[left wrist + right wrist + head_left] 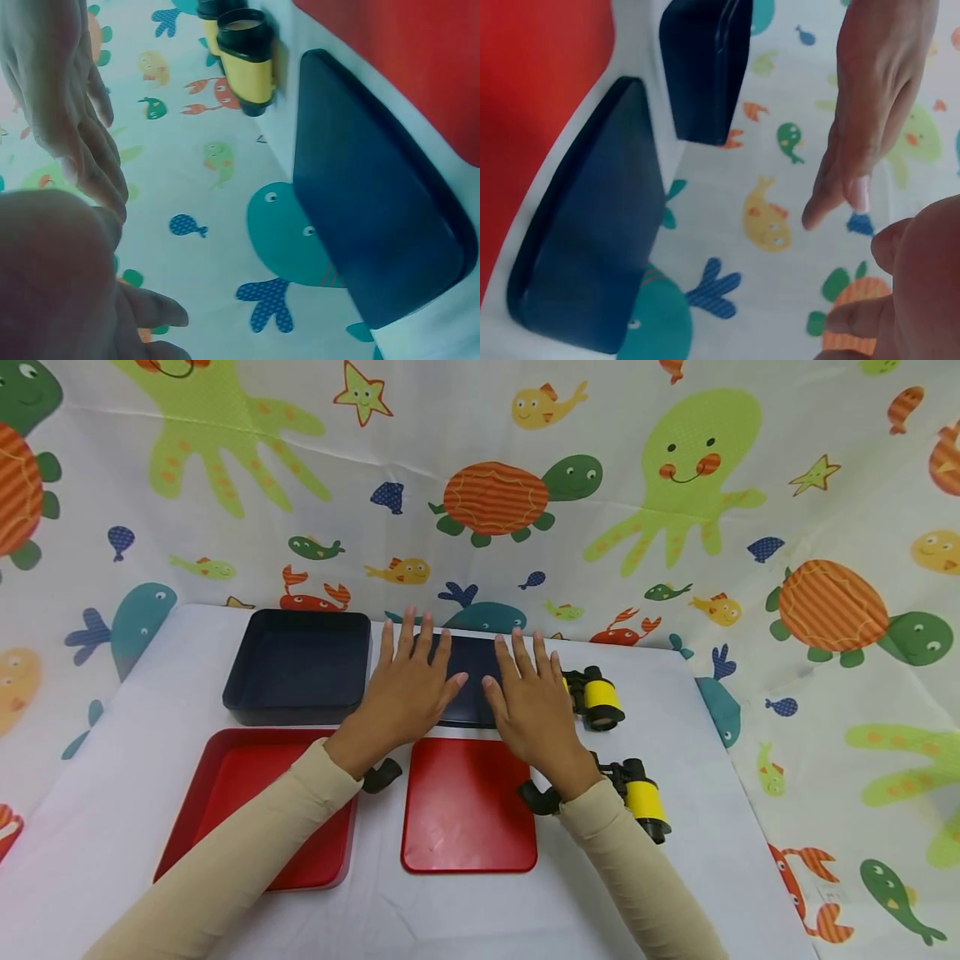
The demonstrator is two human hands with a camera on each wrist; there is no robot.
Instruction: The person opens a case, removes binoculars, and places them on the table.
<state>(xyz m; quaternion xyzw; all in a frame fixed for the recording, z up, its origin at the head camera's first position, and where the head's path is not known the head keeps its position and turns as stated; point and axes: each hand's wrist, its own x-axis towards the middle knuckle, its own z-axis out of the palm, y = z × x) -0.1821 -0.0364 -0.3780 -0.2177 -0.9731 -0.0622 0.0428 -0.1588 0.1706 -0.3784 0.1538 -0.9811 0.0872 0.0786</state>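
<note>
My left hand [405, 689] hovers palm down with its fingers straight and spread, overlapping the left end of a dark navy lid [468, 693] in the head view. On the lid's right side my right hand [534, 706] is held the same way, fingers spread. Neither hand holds anything. Both wrist views show the hands raised well apart from the navy lid [367, 195]. A red lid [467, 810] lies flat nearer the body. Yellow-and-black binoculars [602, 697] stand just right of the right hand, partly hidden by it.
A deep navy box [300, 664] stands back left, with a red box [247, 793] before it, partly under the left sleeve. More binoculars [643, 797] lie beside the right forearm. Curved black pieces [382, 775] show beneath both wrists. A sea-animal-print cloth [420, 435] hangs behind the table.
</note>
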